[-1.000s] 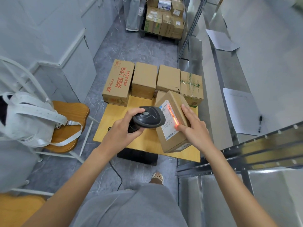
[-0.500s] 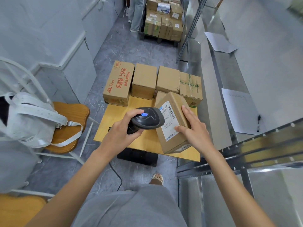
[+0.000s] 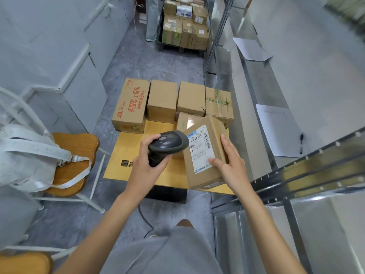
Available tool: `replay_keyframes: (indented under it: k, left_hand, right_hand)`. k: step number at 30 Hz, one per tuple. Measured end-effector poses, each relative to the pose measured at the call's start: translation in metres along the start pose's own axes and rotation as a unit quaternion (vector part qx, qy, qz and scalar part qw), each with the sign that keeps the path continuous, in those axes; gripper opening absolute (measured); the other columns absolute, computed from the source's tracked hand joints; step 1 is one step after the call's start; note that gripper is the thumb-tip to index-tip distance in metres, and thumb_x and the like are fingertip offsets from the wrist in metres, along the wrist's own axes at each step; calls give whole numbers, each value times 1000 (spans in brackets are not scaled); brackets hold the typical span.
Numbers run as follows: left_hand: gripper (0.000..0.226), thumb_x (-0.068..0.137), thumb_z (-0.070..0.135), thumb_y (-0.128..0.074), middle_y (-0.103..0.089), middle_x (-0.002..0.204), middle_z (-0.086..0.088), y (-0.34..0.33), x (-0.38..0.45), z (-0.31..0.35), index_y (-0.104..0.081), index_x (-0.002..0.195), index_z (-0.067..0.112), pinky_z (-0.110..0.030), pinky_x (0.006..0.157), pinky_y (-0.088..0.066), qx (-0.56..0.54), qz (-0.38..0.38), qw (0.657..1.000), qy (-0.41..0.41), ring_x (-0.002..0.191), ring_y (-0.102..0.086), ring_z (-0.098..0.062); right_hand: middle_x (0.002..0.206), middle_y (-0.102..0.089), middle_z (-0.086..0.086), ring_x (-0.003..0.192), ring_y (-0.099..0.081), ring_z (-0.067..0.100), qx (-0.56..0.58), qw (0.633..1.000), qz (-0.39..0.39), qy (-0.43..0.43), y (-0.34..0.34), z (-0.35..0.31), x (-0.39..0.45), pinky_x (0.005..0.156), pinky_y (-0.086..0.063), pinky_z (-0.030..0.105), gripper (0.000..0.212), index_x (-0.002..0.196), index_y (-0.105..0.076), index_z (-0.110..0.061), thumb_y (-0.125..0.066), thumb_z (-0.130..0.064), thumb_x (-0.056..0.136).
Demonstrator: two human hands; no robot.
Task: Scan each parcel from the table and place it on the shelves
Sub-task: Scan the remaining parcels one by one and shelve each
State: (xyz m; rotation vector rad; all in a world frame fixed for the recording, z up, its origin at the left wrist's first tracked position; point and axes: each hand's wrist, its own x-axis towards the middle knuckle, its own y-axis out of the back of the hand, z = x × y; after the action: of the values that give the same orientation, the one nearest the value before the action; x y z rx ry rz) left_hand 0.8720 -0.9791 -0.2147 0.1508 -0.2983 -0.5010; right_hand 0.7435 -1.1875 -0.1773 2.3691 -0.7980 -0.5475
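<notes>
Left hand (image 3: 147, 163) is gripping the scanner (image 3: 167, 146) by its handle, fingers curled round it, thumb on top; the scanner head is pointing right, at the parcel. No red beam is showing on the label.

Right hand (image 3: 230, 165) is holding the parcel (image 3: 206, 153): thumb pressing on the label face near its lower edge, fingers lying along the right side face. Whether the parcel is lifted clear or resting an edge on the tabletop (image 3: 126, 155) cannot be told from this angle.

Key relation: the parcel is sitting directly between the two hands, touching the right hand and just beside the scanner's nose. Its long axis is running away from the person, tilted slightly to the right, with the label (image 3: 201, 150) facing up and toward the scanner. The right hand is the nearer one and already has it; the shelves (image 3: 308, 175) are lying to the right of that same hand. Judgement: if the scan has registered, the carry to the shelf calls for the right hand alone, swinging rightward, while the left hand is keeping the scanner.

Beyond the hands, a smaller box (image 3: 186, 121) is lying just behind the parcel, and a row of four boxes (image 3: 164, 99) is waiting at the tabletop's far edge. Further off, a loaded cart (image 3: 184, 26).
</notes>
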Motion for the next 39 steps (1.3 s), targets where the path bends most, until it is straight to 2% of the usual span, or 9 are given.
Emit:
replay_keyframes:
  k: [5, 10, 15, 18, 23, 27, 30, 33, 39]
  left_hand:
    - [68, 91, 13, -75, -64, 111, 31, -47, 14, 4, -41, 128, 58, -21, 62, -58, -60, 5, 997, 39, 72, -71, -13]
    - [68, 93, 10, -72, -64, 111, 32, -104, 18, 20, -42, 120, 65, -26, 65, -61, -114, 14, 989, 95, 71, -72, -20]
    - [56, 95, 7, -69, -62, 124, 10, -150, 11, 24, -43, 128, 44, -22, 69, -60, -158, 22, 979, 130, 95, -72, -27]
    - [56, 94, 3, -68, -59, 121, 21, -166, 4, 34, -42, 133, 34, -22, 69, -61, -178, -22, 973, 143, 106, -69, -22]
    - [58, 91, -3, -70, -56, 119, 22, -176, -6, 52, -45, 130, 32, -4, 68, -51, -191, -118, 967, 117, 101, -60, 17]
    - [59, 92, 8, -72, -59, 109, 40, -164, -24, 49, -46, 131, 43, -19, 67, -59, -214, -202, 945, 143, 105, -66, 2]
    - [63, 92, 9, -72, -63, 113, 26, -151, -38, 44, -46, 121, 59, -23, 65, -61, -212, -259, 930, 152, 94, -73, -12]
    - [67, 92, 9, -72, -59, 122, 18, -141, -56, 47, -46, 113, 67, -22, 65, -60, -211, -312, 915, 147, 93, -73, -10]
    - [58, 95, 3, -67, -62, 105, 36, -129, -103, 71, -44, 125, 47, -26, 66, -62, -204, -437, 868, 121, 84, -73, -6]
  right_hand:
    - [164, -17, -24, 147, -24, 12, 77, 996, 48, 2, 22, 14, -6, 121, -23, 53, 84, 155, -18, -51, -69, -30, 92]
    - [162, -19, -28, 145, -27, 9, 162, 981, 97, -38, 44, 24, -19, 121, -24, 52, 82, 147, -17, -64, -69, -38, 89]
    - [161, -24, -26, 144, -30, 2, 242, 954, 160, -71, 55, 35, -41, 122, -27, 48, 80, 139, -21, -68, -66, -43, 78]
    - [158, -28, -28, 143, -30, -5, 280, 930, 220, -86, 60, 46, -66, 123, -26, 43, 80, 143, -29, -59, -69, -38, 77]
    - [157, -35, -23, 143, -37, 3, 329, 888, 297, -124, 54, 51, -110, 119, -34, 45, 82, 146, -31, -56, -71, -37, 77]
    - [154, -42, -20, 138, -45, 5, 373, 832, 380, -157, 27, 44, -151, 116, -40, 42, 79, 140, -35, -59, -73, -36, 74]
    - [151, -47, -19, 134, -50, 4, 391, 793, 432, -177, -3, 37, -182, 112, -44, 39, 82, 144, -38, -53, -75, -32, 73]
    - [149, -51, -17, 131, -53, 5, 402, 756, 477, -199, -26, 30, -212, 109, -47, 36, 83, 144, -40, -51, -75, -30, 72]
    - [134, -59, -28, 120, -59, -2, 413, 667, 577, -229, -53, 22, -277, 90, -52, 18, 75, 130, -43, -61, -80, -25, 76]
